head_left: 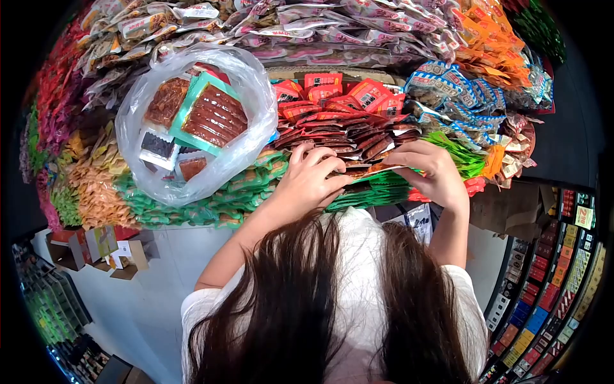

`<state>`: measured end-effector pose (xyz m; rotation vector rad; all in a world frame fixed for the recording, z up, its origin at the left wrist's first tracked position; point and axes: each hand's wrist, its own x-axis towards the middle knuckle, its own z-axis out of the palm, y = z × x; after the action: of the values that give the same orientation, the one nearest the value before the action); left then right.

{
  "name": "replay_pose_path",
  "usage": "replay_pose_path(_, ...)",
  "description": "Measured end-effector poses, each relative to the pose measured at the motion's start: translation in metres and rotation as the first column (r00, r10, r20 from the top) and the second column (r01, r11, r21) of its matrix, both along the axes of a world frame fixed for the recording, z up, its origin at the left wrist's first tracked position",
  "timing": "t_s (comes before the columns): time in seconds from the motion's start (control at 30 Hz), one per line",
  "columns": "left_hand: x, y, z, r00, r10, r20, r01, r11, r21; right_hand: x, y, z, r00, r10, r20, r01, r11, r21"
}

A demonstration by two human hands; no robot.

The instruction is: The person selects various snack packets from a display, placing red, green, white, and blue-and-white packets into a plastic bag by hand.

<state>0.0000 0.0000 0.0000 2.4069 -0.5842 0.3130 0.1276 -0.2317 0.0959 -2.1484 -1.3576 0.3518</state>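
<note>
Front packet: a flat reddish-brown snack packet, to the right of the clear plastic bag, at the near edge of the red packet pile, between the two hands.
Right hand: the right hand seems to have its fingers clamped on the packet's right end.
Left hand: the left hand is just right of the bag, fingers bent, tips at the packet's left end; I can't tell whether they are clamped on it.
Handling: I'd keep it level by both ends, pressing lightly; the glossy wrappers look ready to slide. Squaring its edge against the row behind should keep the pile from slumping.
In the way: green packets lie close under the wrists, right of the bag, easy to drag along. The bag's loose, bulging side comes near the left hand and might catch the forearm.
In the bag: a green-edged packet of brown strips and a dark-labelled packet.
Around: purple-and-silver packets beyond the bag; blue-and-white packets and orange packets well to its right.
Farther off: open cardboard boxes stand on the near side of the bag, lower down.
</note>
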Motion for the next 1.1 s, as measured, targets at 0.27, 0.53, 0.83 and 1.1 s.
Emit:
replay_pose_path(0.27, -0.001, -0.002, 0.000, 0.999, 0.043, 0.026, -0.042, 0.999, -0.006, -0.014, 0.007, 0.000, 0.955, -0.078, 0.286, 0.098, 0.993, -0.058)
replay_pose_path(0.53, -0.001, -0.002, 0.004, 0.999, 0.048, 0.015, -0.048, 0.999, -0.003, -0.018, 0.019, -0.016, 0.954, 0.038, 0.297, 0.007, 0.989, -0.149)
replay_pose_path(0.83, -0.001, -0.002, 0.003, 0.999, 0.044, 0.008, -0.044, 0.999, -0.002, -0.012, 0.027, -0.008, 0.912, 0.130, 0.388, -0.050, 0.977, -0.209)
replay_pose_path(1.1, -0.002, -0.001, -0.003, 0.999, 0.034, 0.029, -0.034, 0.999, -0.029, 0.000, 0.031, -0.022, 0.939, 0.163, 0.302, -0.085, 0.963, -0.256)
